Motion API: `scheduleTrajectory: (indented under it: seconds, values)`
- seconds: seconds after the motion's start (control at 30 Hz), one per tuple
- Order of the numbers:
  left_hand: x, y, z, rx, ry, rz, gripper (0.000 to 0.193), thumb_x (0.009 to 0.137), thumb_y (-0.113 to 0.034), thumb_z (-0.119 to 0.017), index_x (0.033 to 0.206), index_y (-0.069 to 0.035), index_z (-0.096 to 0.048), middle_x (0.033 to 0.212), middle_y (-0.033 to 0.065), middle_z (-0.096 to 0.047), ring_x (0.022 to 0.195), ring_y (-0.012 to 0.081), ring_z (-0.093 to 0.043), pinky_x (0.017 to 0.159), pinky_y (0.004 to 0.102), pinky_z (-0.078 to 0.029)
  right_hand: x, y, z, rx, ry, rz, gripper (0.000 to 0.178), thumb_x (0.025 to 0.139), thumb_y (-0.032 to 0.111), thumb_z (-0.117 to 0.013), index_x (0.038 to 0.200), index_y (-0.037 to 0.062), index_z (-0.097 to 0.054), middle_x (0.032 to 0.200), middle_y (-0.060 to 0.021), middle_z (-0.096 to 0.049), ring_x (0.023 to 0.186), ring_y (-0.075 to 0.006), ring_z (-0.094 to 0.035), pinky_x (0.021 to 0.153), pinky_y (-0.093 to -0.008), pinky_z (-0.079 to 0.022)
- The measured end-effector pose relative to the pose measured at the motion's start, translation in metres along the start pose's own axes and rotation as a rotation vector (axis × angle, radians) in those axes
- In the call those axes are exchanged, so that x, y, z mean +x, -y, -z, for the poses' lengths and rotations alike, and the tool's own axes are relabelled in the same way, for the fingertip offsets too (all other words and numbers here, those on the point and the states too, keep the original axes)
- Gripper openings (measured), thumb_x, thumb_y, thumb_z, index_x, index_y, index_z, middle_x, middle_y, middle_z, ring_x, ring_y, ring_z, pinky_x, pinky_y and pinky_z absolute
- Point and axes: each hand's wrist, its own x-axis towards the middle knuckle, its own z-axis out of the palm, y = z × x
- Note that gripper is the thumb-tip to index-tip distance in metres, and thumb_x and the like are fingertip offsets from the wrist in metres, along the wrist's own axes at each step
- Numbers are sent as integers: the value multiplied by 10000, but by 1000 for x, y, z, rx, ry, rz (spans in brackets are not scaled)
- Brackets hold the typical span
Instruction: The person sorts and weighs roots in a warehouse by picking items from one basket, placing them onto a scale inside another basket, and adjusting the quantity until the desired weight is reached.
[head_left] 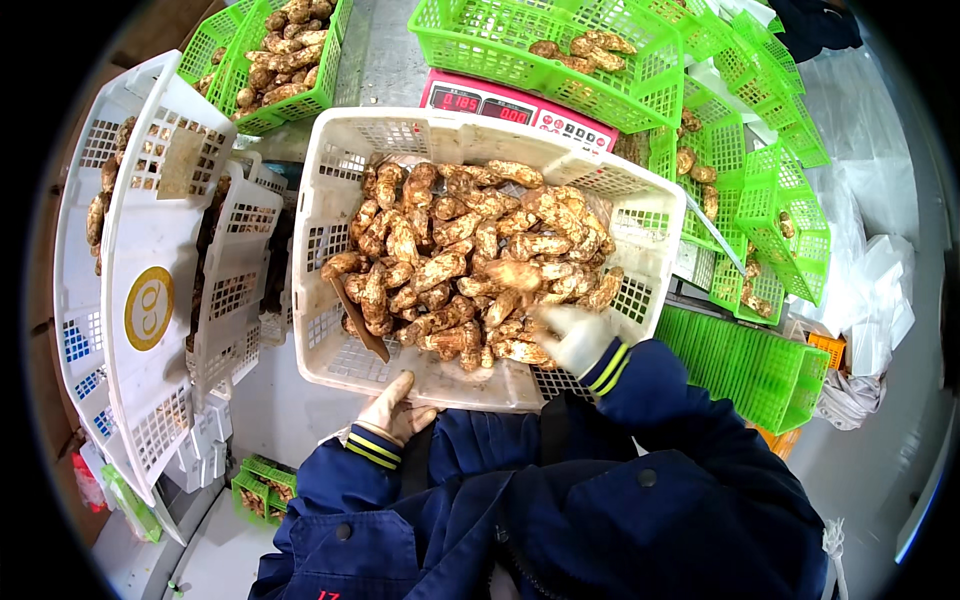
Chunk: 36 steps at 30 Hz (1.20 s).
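A white plastic crate (455, 388) sits in front of me, tilted slightly, with a heap of dirt-flecked brown and cream mushrooms (440, 265) inside. My left hand (392, 410), in a pale glove, is at the crate's near-left rim, thumb up and fingers curled against it. Over the near-right part of the heap is my right hand (577, 340), also pale-gloved and smeared by motion. Its fingers blur into the mushrooms, so whether it holds one is unclear. A flat brown piece (360, 318) leans among the mushrooms at the left.
Beyond the crate, a green basket (545, 75) with a few mushrooms stands on a red digital scale (520, 112). Another green basket (290, 105) at far left is full. Several green baskets (785, 225) line the right, above a nested green stack (740, 365). White crates (165, 250) stand left.
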Motion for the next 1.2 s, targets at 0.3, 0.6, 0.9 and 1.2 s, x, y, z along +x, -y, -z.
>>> scheduleTrajectory:
  seconds: [0.3,0.6,0.9,1.2]
  values:
    - [-1,-1,-4,-19,8,19,314,873,-277,-620,1082,-51,-561,982,145,-643,827,283,-641,690,354,-537,15,-17,25,-262,308,-348,335,806,84,-464,1110,79,-605,971,-181,-657,912,-290,-642,779,-393,-501]
    - [1,1,5,46,5,-5,388,895,-318,-578,1175,-52,-545,1061,128,-636,913,287,-635,738,335,-531,48,-7,-3,-774,492,-13,568,873,63,-434,1417,87,-274,763,-97,-645,695,-244,-647,595,-378,-503]
    - [1,-2,-5,42,-18,-18,350,880,-299,-606,1115,-44,-562,990,141,-647,831,286,-649,690,340,-537,57,-28,30,-805,433,111,158,830,134,-508,930,51,-597,675,-99,-645,620,-261,-647,538,-403,-490]
    - [6,1,4,25,53,1,381,901,-307,-570,1166,-35,-543,1044,155,-637,878,299,-645,727,338,-542,30,-4,33,-270,459,-151,488,837,180,-569,1298,62,-462,1115,-166,-620,948,-304,-625,828,-369,-507]
